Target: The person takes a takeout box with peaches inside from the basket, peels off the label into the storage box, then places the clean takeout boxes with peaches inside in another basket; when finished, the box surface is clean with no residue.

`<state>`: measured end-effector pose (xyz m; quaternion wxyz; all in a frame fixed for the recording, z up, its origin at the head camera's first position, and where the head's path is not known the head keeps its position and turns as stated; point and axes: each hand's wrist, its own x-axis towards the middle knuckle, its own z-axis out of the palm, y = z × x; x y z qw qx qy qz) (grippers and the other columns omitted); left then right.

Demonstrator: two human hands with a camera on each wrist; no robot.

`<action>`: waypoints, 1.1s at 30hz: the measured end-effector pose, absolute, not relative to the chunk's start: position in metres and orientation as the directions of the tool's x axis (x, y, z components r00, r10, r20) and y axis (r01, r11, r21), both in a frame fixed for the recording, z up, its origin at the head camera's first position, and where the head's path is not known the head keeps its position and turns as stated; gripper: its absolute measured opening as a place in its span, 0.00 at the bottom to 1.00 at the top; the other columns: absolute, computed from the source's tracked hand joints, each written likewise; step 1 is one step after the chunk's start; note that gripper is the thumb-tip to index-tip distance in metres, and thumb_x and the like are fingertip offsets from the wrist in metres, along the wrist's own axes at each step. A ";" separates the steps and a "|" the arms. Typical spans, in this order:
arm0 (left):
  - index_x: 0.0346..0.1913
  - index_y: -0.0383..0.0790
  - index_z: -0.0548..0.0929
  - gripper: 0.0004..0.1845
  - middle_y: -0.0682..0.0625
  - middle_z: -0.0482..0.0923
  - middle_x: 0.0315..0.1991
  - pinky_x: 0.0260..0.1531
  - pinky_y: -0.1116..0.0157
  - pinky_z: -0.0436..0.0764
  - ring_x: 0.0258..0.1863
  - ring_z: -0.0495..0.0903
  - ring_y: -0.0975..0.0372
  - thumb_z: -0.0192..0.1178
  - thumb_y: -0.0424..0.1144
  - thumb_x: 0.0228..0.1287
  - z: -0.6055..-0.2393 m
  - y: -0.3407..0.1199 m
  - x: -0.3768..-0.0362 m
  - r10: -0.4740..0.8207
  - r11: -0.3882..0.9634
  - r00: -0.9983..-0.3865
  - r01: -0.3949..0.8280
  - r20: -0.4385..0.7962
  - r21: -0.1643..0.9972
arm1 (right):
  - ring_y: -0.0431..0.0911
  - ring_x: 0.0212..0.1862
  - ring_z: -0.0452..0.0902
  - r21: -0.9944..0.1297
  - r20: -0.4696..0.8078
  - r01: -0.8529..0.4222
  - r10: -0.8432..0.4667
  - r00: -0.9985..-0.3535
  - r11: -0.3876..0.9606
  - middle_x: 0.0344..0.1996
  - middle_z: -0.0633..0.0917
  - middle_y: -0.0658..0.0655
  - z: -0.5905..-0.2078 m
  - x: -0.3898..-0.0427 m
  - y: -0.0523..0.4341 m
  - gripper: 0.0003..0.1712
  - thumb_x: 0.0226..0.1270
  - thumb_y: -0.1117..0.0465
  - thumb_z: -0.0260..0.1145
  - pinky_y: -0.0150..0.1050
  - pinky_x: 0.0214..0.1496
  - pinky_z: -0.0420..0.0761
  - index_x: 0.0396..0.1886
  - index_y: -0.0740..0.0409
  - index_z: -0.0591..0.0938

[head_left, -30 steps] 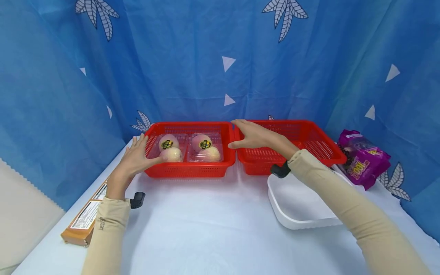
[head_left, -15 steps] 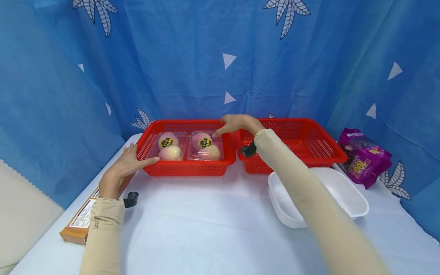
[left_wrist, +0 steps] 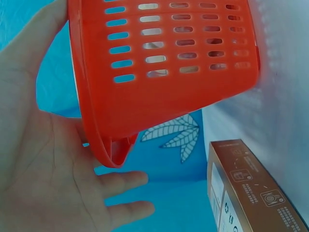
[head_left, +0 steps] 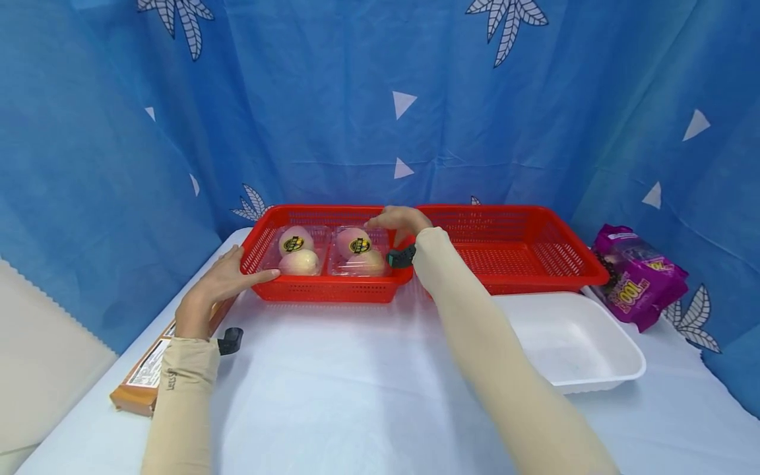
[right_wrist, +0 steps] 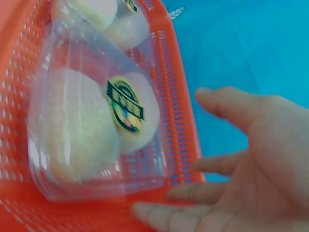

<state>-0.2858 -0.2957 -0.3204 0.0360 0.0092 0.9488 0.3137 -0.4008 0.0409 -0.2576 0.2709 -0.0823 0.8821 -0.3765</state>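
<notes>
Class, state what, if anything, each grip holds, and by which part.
The left grip is at the left end of the fruit basket, its hold unclear; the right grip holds nothing.

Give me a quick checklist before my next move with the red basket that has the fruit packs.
1. Left hand at the fruit basket's left end: ok, thumb by the front corner.
2. Right hand gripping the right end: not ok, fingers look loose and spread.
3. Two fruit packs inside, side by side: ok.
4. Pack lids fastened: cannot tell.
5. Gap to the other red basket: cannot tell, your right wrist blocks it.
6. Brown box apart from the fruit basket: ok.
</notes>
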 end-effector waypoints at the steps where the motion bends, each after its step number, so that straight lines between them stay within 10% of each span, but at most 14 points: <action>1: 0.75 0.33 0.43 0.61 0.31 0.53 0.67 0.48 0.44 0.79 0.64 0.56 0.38 0.62 0.68 0.51 -0.321 -0.295 -0.286 0.038 0.804 -0.997 -0.008 -0.065 0.594 | 0.60 0.68 0.61 -0.717 -0.429 0.088 -0.338 -0.838 0.691 0.73 0.54 0.60 -0.260 -0.401 0.039 0.46 0.67 0.48 0.61 0.52 0.65 0.70 0.75 0.57 0.50; 14: 0.74 0.36 0.47 0.59 0.34 0.59 0.65 0.46 0.45 0.80 0.63 0.59 0.40 0.64 0.66 0.50 -0.319 -0.294 -0.286 0.042 0.787 -0.998 -0.001 -0.055 0.617 | 0.54 0.69 0.56 -0.740 -0.549 0.343 -0.224 -0.805 0.579 0.75 0.51 0.55 -0.278 -0.395 0.024 0.40 0.69 0.52 0.60 0.47 0.59 0.76 0.76 0.45 0.53; 24: 0.74 0.37 0.49 0.58 0.35 0.61 0.64 0.46 0.45 0.80 0.63 0.61 0.41 0.66 0.65 0.49 -0.319 -0.293 -0.285 0.044 0.775 -0.997 -0.002 -0.057 0.633 | 0.50 0.62 0.65 -0.458 -0.450 0.098 -0.136 -0.882 0.883 0.68 0.67 0.56 -0.283 -0.398 0.017 0.30 0.66 0.47 0.59 0.45 0.59 0.75 0.67 0.47 0.71; 33: 0.74 0.37 0.49 0.58 0.34 0.61 0.64 0.46 0.45 0.80 0.63 0.61 0.40 0.65 0.65 0.50 -0.317 -0.295 -0.284 0.029 0.785 -0.998 -0.016 -0.063 0.619 | 0.53 0.52 0.74 -0.660 -0.450 0.144 -0.234 -0.862 0.737 0.58 0.73 0.63 -0.286 -0.401 0.019 0.38 0.67 0.50 0.60 0.45 0.52 0.81 0.73 0.55 0.60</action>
